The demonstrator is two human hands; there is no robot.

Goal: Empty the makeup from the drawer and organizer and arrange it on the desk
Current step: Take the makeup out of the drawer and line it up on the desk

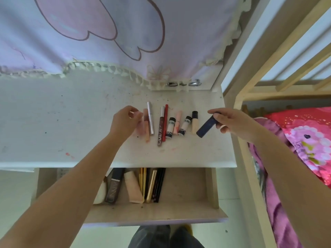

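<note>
Right grip (pixel 231 122) is pinched on the upper end of a dark blue tube (pixel 206 127), thumb under and fingers over, with the tube's lower end tilted down to the bench (pixel 53 113) at the right end of the row, just beside a beige bottle with a black cap (pixel 194 125). I judge the tube light, rigid and smooth, likely to roll, so I would hold it near the middle when laying it flat. My left grip (pixel 125 122) is curled at the left end of the row, fingertips on a pale pink tube (pixel 140 127) that is blurred, so I cannot tell whether it is pinched or only nudged. Between the hands lie a white wand (pixel 150 119), a brown gloss tube (pixel 160 127), a red pencil (pixel 165 122) and small black-capped tubes. Below, the open drawer (pixel 188 187) holds a squeeze tube (pixel 133 187), compacts and pencils.
</note>
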